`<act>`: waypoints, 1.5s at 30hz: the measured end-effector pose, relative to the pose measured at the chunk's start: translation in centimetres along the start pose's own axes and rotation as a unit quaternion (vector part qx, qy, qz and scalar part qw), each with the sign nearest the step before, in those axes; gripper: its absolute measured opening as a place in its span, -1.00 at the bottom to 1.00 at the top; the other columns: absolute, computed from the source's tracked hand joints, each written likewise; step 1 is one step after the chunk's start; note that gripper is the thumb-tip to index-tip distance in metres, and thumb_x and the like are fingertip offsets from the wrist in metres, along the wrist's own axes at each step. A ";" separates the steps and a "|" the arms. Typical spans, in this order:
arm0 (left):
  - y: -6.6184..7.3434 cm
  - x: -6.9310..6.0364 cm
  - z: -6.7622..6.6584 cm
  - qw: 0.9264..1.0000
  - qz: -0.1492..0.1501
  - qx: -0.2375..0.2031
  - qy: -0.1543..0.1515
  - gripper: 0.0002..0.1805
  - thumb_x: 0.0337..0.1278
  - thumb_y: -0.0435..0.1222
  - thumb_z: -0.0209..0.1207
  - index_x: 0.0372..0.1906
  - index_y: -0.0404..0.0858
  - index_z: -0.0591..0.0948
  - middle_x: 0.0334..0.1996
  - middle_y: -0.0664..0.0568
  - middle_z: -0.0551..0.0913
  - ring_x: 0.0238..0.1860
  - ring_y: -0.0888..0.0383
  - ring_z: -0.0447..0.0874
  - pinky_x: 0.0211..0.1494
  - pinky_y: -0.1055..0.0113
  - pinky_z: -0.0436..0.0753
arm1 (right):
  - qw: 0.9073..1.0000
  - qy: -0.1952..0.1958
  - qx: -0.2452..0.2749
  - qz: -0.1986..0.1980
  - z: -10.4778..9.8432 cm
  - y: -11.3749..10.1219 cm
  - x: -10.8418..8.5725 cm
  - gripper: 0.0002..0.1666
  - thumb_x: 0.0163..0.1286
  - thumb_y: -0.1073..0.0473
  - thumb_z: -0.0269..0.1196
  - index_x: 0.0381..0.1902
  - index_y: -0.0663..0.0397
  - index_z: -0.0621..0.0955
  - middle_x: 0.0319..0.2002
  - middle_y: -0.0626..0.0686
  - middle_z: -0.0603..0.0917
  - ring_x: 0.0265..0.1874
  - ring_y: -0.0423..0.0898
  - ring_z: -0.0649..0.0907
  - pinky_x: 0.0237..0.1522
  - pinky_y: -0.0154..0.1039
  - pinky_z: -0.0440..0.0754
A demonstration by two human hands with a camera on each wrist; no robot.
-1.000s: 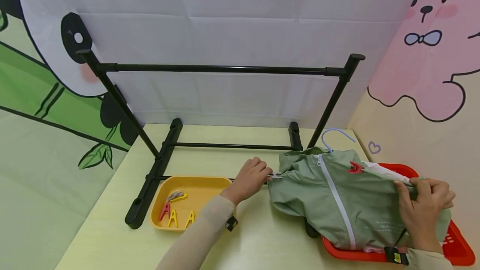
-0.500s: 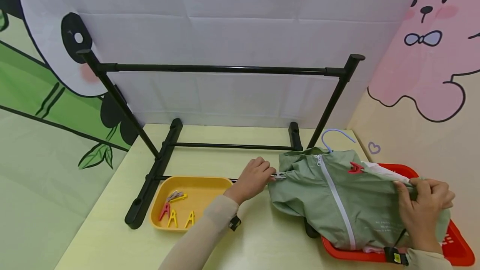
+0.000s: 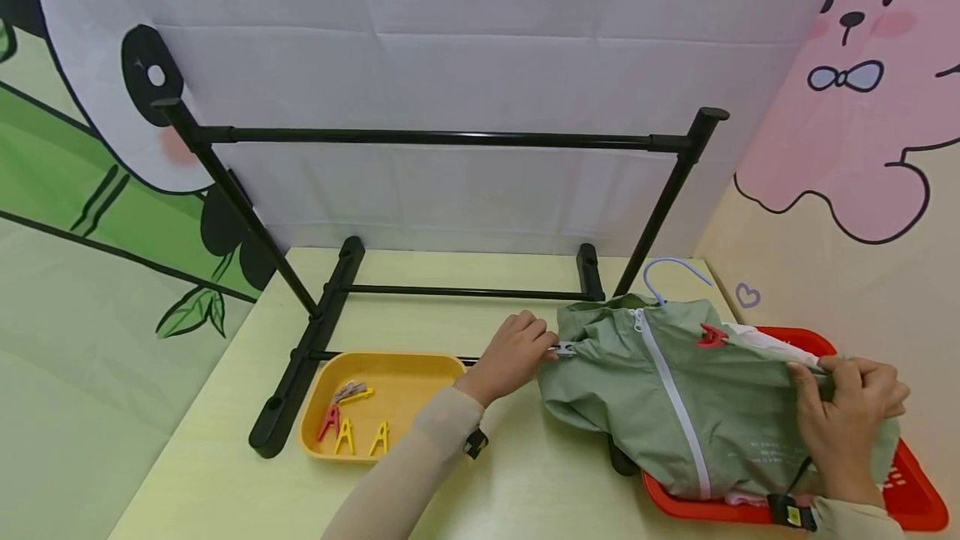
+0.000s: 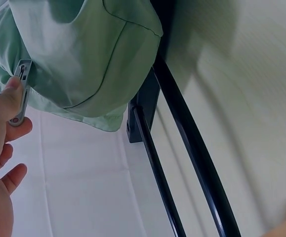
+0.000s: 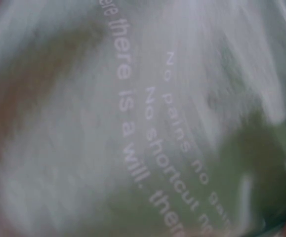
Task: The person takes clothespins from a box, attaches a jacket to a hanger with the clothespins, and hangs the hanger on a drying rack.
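Note:
A green zip jacket lies across the red basket, with a blue hanger hook sticking out at its collar. My left hand pinches a grey clothespin between thumb and index finger, its tip at the jacket's left side. On the other side, my right hand grips the jacket's edge between thumb and fingers. A red clothespin sits on the jacket's right shoulder, beside white cloth. The right wrist view is filled by blurred green fabric with white print.
A black rack stands on the pale table, its crossbar above the far side. At front left is a yellow tray holding several clothespins. A white backdrop rises behind the rack.
My left hand has moved slightly right, bringing the grey clothespin further onto the jacket's left side. The right hand has stayed in place on the fabric.

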State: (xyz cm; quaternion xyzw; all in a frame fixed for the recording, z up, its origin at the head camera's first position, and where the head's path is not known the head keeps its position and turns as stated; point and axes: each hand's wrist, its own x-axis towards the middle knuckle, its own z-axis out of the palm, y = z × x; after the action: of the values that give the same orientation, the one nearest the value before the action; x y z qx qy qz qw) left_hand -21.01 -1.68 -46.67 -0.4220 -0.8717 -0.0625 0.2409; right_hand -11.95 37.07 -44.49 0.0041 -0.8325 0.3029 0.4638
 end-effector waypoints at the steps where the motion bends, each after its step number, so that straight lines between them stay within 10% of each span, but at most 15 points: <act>1: 0.0 0.0 0.0 1.000 -0.001 -0.001 -0.001 -0.82 0.34 -0.13 0.23 -0.12 -0.13 0.67 -0.33 0.11 0.51 -0.25 0.13 0.34 -0.13 0.29 0.38 | 1.000 -0.002 -0.002 -0.001 0.0 0.0 0.0 0.02 0.26 -0.56 0.01 -0.25 0.47 0.43 -0.19 0.46 0.23 0.01 -0.29 0.01 0.01 0.08 -0.14; 45: 0.4 -0.3 0.0 0.999 -0.012 0.010 0.051 -0.70 0.29 -0.03 0.26 -0.01 -0.09 0.68 -0.22 0.11 0.55 -0.03 0.07 0.44 0.06 0.18 0.44 | 1.000 0.001 -0.003 -0.003 0.0 -0.4 0.2 0.03 0.26 -0.56 0.02 -0.21 0.48 0.42 -0.17 0.47 0.24 0.01 -0.29 0.01 -0.01 0.08 -0.13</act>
State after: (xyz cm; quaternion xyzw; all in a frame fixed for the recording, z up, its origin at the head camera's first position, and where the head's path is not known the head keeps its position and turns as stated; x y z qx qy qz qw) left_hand -20.60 -1.65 -46.83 -0.4056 -0.8636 -0.0784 0.2888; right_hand -11.92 36.78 -44.11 0.0051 -0.8326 0.2993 0.4660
